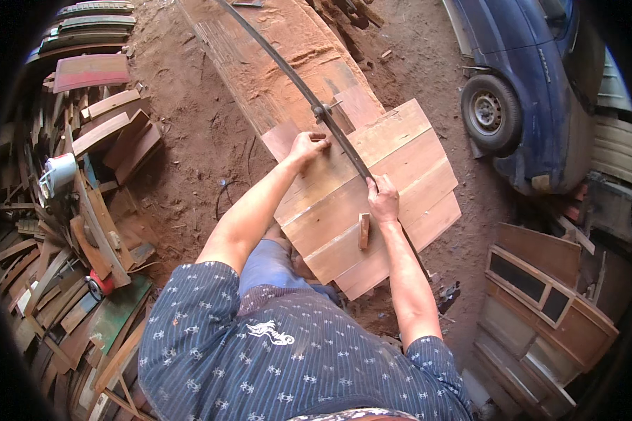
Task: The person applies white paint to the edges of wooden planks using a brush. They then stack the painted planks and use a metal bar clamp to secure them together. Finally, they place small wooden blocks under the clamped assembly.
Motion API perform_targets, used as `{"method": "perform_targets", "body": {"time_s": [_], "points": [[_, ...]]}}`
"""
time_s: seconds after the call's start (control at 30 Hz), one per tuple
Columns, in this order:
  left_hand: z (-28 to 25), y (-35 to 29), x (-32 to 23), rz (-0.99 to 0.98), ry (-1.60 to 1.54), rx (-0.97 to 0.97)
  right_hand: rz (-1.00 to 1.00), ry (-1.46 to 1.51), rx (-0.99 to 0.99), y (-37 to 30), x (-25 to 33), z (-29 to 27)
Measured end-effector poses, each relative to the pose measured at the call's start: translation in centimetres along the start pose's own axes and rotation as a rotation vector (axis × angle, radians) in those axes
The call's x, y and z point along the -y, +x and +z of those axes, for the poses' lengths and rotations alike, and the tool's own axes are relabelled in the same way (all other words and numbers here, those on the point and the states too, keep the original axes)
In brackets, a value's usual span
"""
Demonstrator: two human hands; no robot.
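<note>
Several light-brown boards lie edge to edge as a panel [372,179] in front of me. Across them runs a long dark metal bar clamp [288,70], slanting from the far left toward my near right. A fitting with a thin rod [323,110] sits on the bar. My right hand [383,200] has its fingers wrapped round the bar above the panel. Just left of the bar, near that fitting, my left hand [307,150] is closed, its fingertips pinched on something small and brown that I cannot make out. A small wooden block [364,231] stands on the near boards.
Under the panel's far part is a long wooden bench [260,63] strewn with sawdust. Wood offcuts [84,231] are heaped at the left, with a white bucket [60,172] among them. A blue vehicle [519,84] stands at the far right, and wooden frames [541,295] lean at the near right.
</note>
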State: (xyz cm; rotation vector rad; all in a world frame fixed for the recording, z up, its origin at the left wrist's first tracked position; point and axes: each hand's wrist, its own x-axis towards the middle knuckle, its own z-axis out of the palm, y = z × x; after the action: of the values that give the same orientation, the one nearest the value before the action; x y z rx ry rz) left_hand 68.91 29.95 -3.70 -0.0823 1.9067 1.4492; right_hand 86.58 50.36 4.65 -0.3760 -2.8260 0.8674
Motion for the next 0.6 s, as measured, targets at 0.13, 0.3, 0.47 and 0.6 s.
{"method": "perform_targets", "body": {"time_s": [0.13, 0.3, 0.47, 0.6], "points": [[0.0, 0.5, -0.3, 0.013, -0.024, 0.074, 0.018, -0.043, 0.051, -0.1, 0.3, -0.3], [1.6, -1.3, -1.4, 0.018, 0.199, -0.146, -0.018, -0.088, 0.052, -0.1, 0.3, -0.3], [3.3, -2.6, -1.4, 0.107, 0.248, -0.388, -0.057, -0.077, 0.019, -0.4, 0.0, -0.3], [3.4, -1.9, -0.5, 0.117, 0.405, -0.490, -0.044, -0.048, -0.002, -1.3, -0.2, -0.6]]}}
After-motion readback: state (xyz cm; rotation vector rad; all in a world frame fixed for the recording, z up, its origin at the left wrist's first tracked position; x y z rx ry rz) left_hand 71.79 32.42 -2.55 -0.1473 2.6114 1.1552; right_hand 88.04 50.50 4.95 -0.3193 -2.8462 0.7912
